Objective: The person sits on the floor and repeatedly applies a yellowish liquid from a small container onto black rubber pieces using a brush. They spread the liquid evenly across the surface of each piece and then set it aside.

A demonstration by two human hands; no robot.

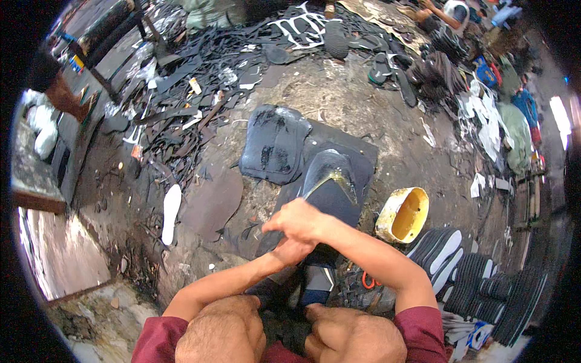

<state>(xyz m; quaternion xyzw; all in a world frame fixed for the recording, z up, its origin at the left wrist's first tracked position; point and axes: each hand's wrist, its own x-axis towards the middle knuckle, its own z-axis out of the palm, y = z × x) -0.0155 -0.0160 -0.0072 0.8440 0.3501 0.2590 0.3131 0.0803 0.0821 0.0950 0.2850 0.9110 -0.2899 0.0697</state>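
My right hand [298, 222] reaches across to the left over my left hand [295, 249]. Its fingers are curled; whatever they hold, if anything, does not show. The left hand lies beneath, close to the right wrist, with its fingers mostly hidden. Just beyond the hands is a dark sheet piece [357, 162] with a shiny wet smear and a yellowish pointed edge, lying on a dark flat board [370, 145]. A second dark rounded piece [272, 148], with black wet-looking patches, lies to the left of it.
Right of the board stands a yellow container [387, 225] holding yellowish stuff. Orange-handled scissors [368, 281] lie nearer. Stacked striped soles [484, 284] sit at the right. Left are a brown sheet [212, 202] and a white insole [171, 213]. Dark scraps [181, 91] cover the far floor; another person [448, 15] is beyond.
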